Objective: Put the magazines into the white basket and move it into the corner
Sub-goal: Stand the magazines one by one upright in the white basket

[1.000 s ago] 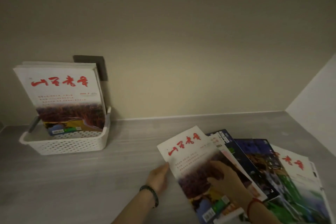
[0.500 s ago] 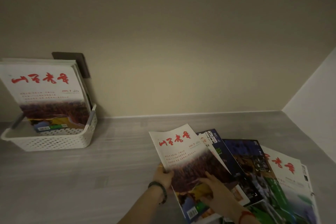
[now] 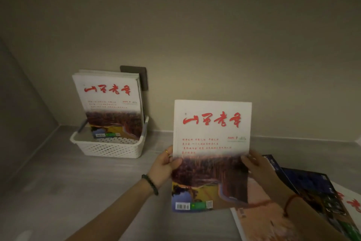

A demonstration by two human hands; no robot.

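The lifted magazine (image 3: 212, 143), white at the top with red brush lettering and a reddish landscape photo below, is clear of the table (image 3: 78, 182). It is held upright over the front middle, with its cover facing the camera. The left hand (image 3: 164, 166) grips its left edge, thumb pressed on the cover and fingers behind. A gold ring (image 3: 167, 151) shows on 1 finger and a dark bead bracelet (image 3: 150, 184) circles that wrist. The right hand (image 3: 256, 168) clamps the right edge at about the same height, with fingertips on the cover's margin (how the rest of that hand lies cannot be told). A red cord (image 3: 289, 201) is at its wrist.

The white basket (image 3: 109, 149) stands at the table's back edge, near the back left corner but not in it, with its latticed wall toward the camera. The basket magazines (image 3: 109, 100) stand inside it, leaning back against the wall. The front one has the same cover as the lifted one. A dark wall plate (image 3: 136, 72) shows just behind their top right corner.

At the table's front right corner the loose magazines (image 3: 312, 188) lie flat, fanned and overlapping. They include a pinkish cover, a dark blue one and a white one with red lettering at the far right. The right forearm crosses above them.
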